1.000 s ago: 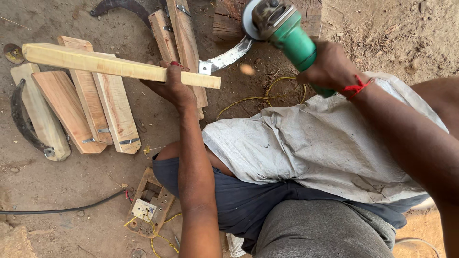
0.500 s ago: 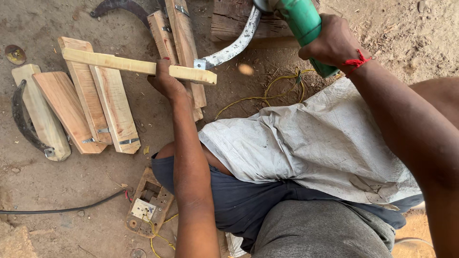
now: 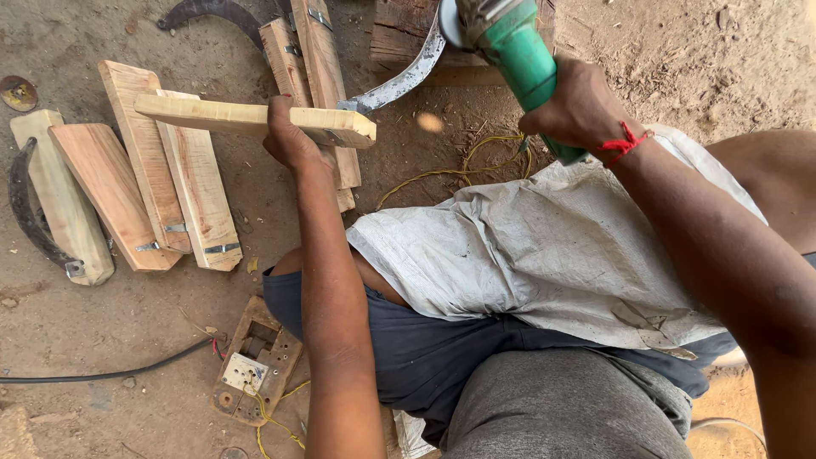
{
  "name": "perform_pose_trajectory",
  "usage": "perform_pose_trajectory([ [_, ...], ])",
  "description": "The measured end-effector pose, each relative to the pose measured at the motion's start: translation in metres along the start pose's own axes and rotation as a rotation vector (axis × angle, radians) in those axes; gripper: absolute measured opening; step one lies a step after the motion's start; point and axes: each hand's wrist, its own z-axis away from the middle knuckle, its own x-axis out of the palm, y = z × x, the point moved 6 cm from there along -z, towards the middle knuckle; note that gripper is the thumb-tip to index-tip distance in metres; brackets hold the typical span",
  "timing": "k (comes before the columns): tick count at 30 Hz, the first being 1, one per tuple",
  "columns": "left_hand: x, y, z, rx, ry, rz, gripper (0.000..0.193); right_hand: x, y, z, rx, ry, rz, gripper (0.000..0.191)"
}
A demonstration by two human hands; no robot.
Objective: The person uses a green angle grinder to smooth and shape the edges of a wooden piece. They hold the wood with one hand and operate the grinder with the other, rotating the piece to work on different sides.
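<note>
Grinder moved left | left hand fingers clamped on wooden handle | right hand grips grinder

Ground: bare packed dirt floor under me, sandier at the far right.
Far left: a row of wooden handle blanks lies flat on the dirt, side by side, some with metal bands at their near ends.
Leftmost: a curved dark blade rests against the outermost blank.
Far edge: two more wooden pieces lie beside a dark curved blade.
Far left corner: a small round metal disc.
Near left: a wooden socket board, a black cable running left from it.
Middle: yellow wire looped on the dirt.
</note>
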Motion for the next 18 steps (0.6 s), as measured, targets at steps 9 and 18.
perform_pose_trajectory([
  [9, -0.001, -0.002, -0.002, -0.006, -0.008, -0.023, 0.065, 0.015, -0.037, 0.030, -0.107, -0.066, 0.025, 0.072],
  [18, -0.011, -0.005, -0.011, 0.085, 0.081, -0.042, 0.066, -0.038, -0.038, -0.053, -0.363, 0.258, 0.186, 0.077],
])
